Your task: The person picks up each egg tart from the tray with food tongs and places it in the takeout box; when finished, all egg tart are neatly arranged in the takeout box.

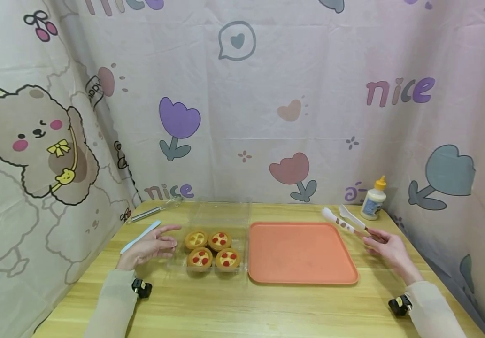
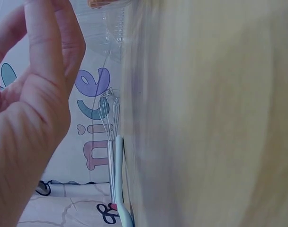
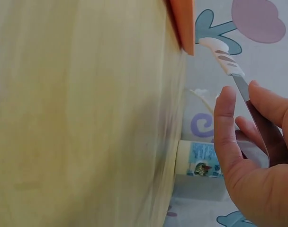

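Observation:
My right hand [image 1: 390, 249] holds a pair of tongs [image 3: 265, 127] by the brown-and-metal bent end, thumb on one arm. Its white spotted tips point away, spread apart, beyond the right edge of an orange tray [image 1: 303, 253]. My left hand [image 1: 151, 246] is held beside the left side of a clear plastic box [image 1: 244, 249], fingers loosely extended and holding nothing. Several small round tarts [image 1: 201, 258] sit inside the box, most with red pieces on top. The box's transparent lid [image 1: 221, 213] stands raised at the back.
A light-blue flat utensil [image 1: 141, 236] lies behind my left hand. The metal whisk [image 1: 147, 214] rests at the back left corner. A white bottle with a yellow nozzle [image 1: 373, 202] stands at the back right. Printed curtains border the wooden table [image 1: 242, 310].

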The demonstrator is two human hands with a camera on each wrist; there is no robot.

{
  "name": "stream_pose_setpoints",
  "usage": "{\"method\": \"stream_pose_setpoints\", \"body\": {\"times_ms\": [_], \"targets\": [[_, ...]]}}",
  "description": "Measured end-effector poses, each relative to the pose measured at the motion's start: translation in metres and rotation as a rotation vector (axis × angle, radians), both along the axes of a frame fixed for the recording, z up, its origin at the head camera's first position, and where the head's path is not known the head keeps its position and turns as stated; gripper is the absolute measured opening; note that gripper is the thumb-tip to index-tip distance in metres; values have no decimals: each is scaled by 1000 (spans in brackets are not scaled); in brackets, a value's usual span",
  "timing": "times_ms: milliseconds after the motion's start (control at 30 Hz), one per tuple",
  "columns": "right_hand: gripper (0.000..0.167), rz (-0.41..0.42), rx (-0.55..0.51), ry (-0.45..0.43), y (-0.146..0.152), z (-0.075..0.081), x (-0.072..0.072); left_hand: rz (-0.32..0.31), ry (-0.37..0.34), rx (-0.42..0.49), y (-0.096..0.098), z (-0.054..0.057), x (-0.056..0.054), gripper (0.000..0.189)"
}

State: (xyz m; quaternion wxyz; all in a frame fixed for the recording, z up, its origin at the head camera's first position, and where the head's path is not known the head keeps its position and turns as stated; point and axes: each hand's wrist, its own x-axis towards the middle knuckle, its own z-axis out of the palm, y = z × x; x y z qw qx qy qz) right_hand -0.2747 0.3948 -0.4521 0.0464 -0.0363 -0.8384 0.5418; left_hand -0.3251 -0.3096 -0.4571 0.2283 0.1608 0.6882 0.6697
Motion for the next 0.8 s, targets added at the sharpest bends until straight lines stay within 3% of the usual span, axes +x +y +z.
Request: {"method": "stream_pose_setpoints", "body": {"times_ms": [267, 467, 800], "targets": [[71, -2, 29, -35, 4, -4, 0, 22, 9, -27, 0, 1, 0, 74], [71, 70, -32, -56, 9, -6, 0, 25, 17, -27, 0, 1, 1, 74], [70, 168, 19, -141, 19, -3, 5, -10, 11, 22, -1, -1, 0, 71]]}}
